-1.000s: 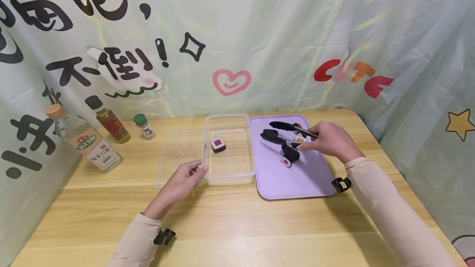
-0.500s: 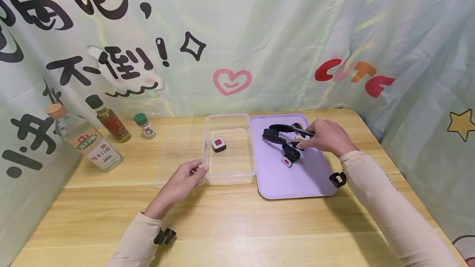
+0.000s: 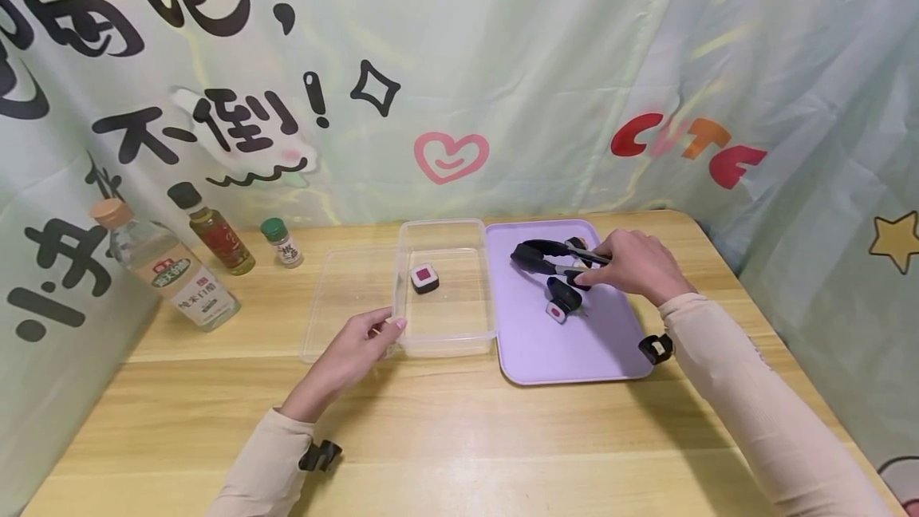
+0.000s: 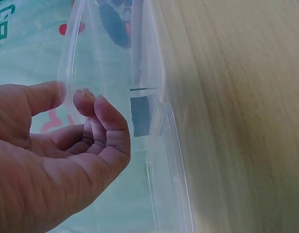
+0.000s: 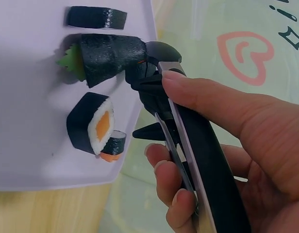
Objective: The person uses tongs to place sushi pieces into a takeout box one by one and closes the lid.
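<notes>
With thumb and fingers, my left hand (image 3: 355, 349) pinches the near left rim of a clear plastic container (image 3: 445, 337), in which one toy sushi roll (image 3: 424, 278) with a dark pink centre lies. Over the lilac tray (image 3: 524, 357), my right hand (image 3: 635, 262) grips black-tipped metal tongs (image 3: 533, 259), the jaws slightly apart and pointing left. In the right wrist view, a seaweed cone with green filling (image 5: 110, 60), an orange-centred roll (image 5: 89, 121) and smaller sushi pieces lie on the tray. Whether the tongs touch any piece I cannot tell.
Left of the container lies a clear lid (image 3: 345, 294). A large vinegar bottle (image 3: 172, 270), a small oil bottle (image 3: 218, 238) and a green-capped shaker (image 3: 282, 242) stand at the back left. A printed cloth (image 3: 531, 86) hangs behind the wooden table (image 3: 431, 437).
The tongs' jaws have come closer together in my right hand, which has moved slightly to the left. My left hand keeps its hold on the container.
</notes>
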The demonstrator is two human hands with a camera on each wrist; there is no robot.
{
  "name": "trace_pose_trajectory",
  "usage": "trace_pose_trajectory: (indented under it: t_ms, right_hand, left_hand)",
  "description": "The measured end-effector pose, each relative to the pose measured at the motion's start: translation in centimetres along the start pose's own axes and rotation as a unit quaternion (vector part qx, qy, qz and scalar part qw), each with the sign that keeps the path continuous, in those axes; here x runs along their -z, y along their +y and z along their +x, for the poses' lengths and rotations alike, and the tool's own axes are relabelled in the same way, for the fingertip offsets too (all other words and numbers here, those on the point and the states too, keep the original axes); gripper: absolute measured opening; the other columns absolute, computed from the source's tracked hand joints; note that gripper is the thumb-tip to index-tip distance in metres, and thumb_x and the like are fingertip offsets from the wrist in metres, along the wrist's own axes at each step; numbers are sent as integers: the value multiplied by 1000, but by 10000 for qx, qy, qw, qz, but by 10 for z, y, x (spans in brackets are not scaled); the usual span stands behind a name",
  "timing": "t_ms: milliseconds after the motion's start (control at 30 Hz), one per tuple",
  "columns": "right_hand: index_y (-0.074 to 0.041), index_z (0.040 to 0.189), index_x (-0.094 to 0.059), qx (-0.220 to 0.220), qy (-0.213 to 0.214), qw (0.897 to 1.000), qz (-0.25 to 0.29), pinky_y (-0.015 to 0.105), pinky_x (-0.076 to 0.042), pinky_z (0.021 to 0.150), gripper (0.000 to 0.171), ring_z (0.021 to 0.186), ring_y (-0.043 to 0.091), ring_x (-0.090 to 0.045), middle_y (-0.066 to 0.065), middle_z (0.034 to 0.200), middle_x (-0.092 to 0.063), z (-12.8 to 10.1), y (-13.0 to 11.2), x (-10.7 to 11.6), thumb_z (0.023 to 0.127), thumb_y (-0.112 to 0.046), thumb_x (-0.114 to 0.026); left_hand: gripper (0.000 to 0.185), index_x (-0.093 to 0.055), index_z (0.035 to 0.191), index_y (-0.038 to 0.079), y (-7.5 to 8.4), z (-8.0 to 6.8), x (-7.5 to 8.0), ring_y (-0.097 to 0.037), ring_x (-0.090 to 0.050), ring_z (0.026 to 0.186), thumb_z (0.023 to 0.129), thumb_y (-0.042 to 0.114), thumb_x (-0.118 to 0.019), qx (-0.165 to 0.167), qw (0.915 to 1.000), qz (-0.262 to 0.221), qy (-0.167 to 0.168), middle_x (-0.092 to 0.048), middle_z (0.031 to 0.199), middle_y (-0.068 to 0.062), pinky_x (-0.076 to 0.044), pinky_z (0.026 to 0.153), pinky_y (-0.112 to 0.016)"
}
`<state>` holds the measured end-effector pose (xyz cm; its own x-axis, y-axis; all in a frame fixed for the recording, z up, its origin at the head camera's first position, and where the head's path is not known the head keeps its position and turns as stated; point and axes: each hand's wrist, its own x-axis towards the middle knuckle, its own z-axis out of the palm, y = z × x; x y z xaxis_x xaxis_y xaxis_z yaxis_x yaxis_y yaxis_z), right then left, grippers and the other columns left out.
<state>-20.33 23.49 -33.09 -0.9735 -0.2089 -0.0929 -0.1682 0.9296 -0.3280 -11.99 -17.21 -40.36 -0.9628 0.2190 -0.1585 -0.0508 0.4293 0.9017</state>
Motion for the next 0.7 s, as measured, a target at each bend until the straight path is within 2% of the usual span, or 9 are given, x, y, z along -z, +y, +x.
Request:
trace_pose_trajectory:
  t_ms: [200,633,700]
  right_hand:
    - [-14,66,-66,-35,68,10000,9,35,-27,59,35,64,20,-41,-3,60,-40,-3,-1,6,79,-41,-85]
    - [-18,58,-39,286,511,9983,-5,33,-19,53,58,56,14,-26,-7,57,-24,-11,-16,25,76,-45,-87]
    - [-18,58,-42,294,584,9979,-2,33,-20,52,55,55,14,-26,-7,57,-25,-12,-20,28,76,-44,-88]
  left_hand:
    - [46,-53,142,-4,1,0,0,-19,-49,73,106,25,-55,53,10000,34,10,-56,91,-16,-41,53,-24]
    - [46,-53,142,-4,3,-1,0,-18,-48,72,106,25,-55,43,10000,-26,5,-55,91,-14,-39,52,-24]
    - [46,-53,142,-4,3,-2,0,-18,-48,73,106,25,-55,40,10000,-27,11,-55,91,-14,-39,52,-24]
